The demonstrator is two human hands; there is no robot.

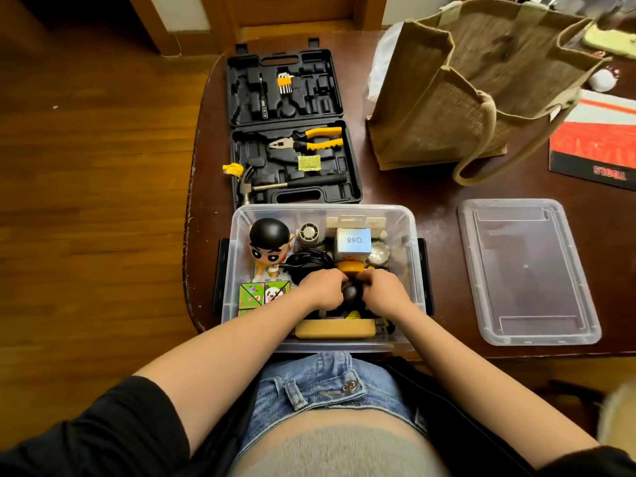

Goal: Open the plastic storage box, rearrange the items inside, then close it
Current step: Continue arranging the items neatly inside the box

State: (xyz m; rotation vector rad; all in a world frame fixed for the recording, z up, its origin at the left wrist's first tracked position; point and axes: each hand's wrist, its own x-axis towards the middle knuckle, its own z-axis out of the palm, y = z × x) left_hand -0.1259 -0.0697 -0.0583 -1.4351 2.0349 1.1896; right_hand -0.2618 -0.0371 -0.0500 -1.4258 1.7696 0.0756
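The clear plastic storage box [411, 235] stands open at the table's near edge, its lid [526, 270] lying flat to the right. Inside are a black-haired cartoon figure [269, 247], a coiled black cable [308, 261], a small white box marked Q88 [354, 241], a green picture cube [263, 293] and a wooden block [335, 328]. Both hands are down in the box's middle. My left hand [323, 287] and my right hand [382, 290] grip a round black object [351, 295] between them, fingers curled around it. Most of that object is hidden.
An open black tool case [289, 132] with pliers, hex keys and a hammer lies just behind the box. A brown jute bag [464, 94] stands at the back right, a red booklet [595, 146] beyond it. Wooden floor lies to the left.
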